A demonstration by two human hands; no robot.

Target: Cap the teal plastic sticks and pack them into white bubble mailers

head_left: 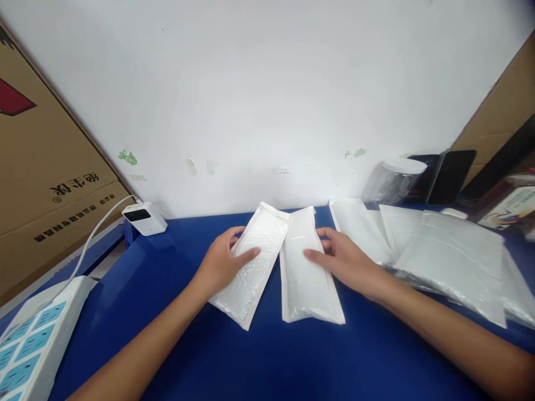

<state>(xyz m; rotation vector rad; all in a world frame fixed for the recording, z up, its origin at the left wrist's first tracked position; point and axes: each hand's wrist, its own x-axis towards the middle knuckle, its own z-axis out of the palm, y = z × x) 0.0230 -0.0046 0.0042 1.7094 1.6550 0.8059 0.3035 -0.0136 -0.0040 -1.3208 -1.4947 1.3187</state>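
Observation:
My left hand (225, 259) grips a white bubble mailer (254, 267) by its left edge, thumb on top and fingers behind. This mailer leans to the right at its top, and its bubble texture shows through. In my right hand (338, 256) is a second white bubble mailer (303, 273), pinched at its right edge with the thumb on its face. The two mailers meet near their upper ends, where the left one overlaps the right. Their lower ends spread apart above the blue table (234, 362).
More white mailers (451, 256) lie in a loose pile on the right. Behind them stand a clear jar with a white lid (397, 178) and a dark phone (451, 175). Leftward are a white power bank (145, 218), its cable and a power strip (62, 328). A white wall (267, 100) rises behind.

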